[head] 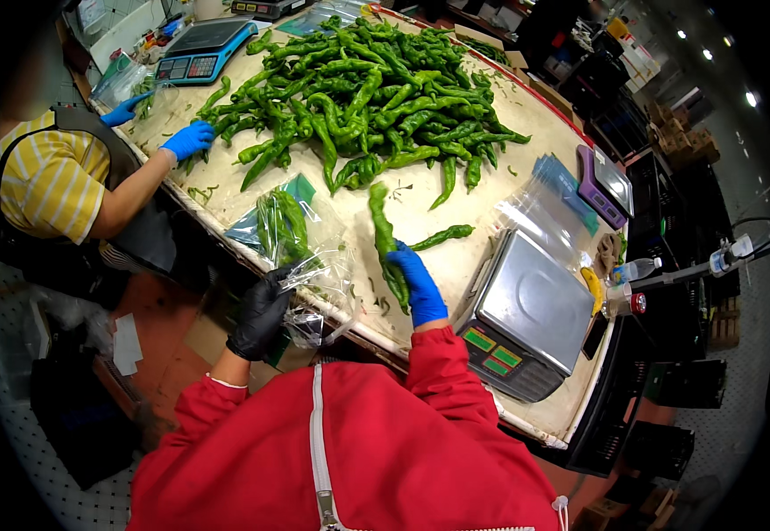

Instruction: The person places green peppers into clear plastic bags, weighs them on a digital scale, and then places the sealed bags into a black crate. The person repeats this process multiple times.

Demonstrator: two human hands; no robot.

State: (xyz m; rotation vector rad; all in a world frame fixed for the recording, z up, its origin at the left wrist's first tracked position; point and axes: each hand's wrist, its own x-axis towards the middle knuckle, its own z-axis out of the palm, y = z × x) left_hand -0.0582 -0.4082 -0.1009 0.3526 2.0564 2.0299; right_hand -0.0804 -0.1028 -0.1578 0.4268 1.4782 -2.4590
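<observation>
My left hand [262, 315], in a black glove, grips the gathered opening of a clear plastic bag [331, 249]. Several green peppers [283, 226] lie inside that bag near the table's edge. In a blue glove, my right hand [418, 282] holds a long green pepper [383, 229] upright over the table, right of the bag. Just beyond the right hand, a single green pepper [443, 236] rests on the tabletop. A large heap of green peppers [365, 99] covers the middle and far part of the table.
A digital scale [534, 305] stands close on my right, with flat plastic bags [544, 212] and a purple scale [600, 186] behind it. A banana [592, 290] and a bottle [636, 269] are beside them. At left, a co-worker's blue-gloved hand [189, 139] touches peppers near a blue scale [205, 50].
</observation>
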